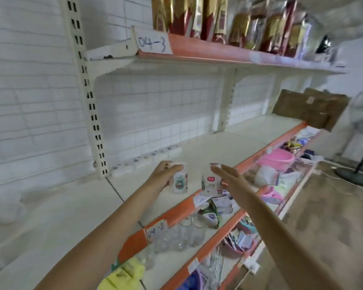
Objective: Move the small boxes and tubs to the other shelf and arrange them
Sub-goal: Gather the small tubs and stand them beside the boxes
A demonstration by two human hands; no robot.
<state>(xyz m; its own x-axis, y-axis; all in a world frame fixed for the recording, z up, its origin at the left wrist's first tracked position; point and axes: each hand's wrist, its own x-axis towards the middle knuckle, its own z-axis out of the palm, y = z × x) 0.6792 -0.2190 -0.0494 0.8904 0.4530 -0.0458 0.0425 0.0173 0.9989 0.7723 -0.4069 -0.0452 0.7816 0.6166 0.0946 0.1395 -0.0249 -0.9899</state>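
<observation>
My left hand grips a small white tub with a cartoon picture, held upright just above the front of the white middle shelf. To its right, my right hand holds a second white tub with a red label, fingers stretched along its right side and thumb hidden behind it. Both tubs hover near the shelf's orange front edge. A row of small white boxes lines the back of the same shelf against the wire grid.
The upper shelf, labelled 04-3, carries red and gold bags. A cardboard box stands at the middle shelf's far right. The lower shelf holds glass jars, small packets and a pink basin. A fan base stands on the floor.
</observation>
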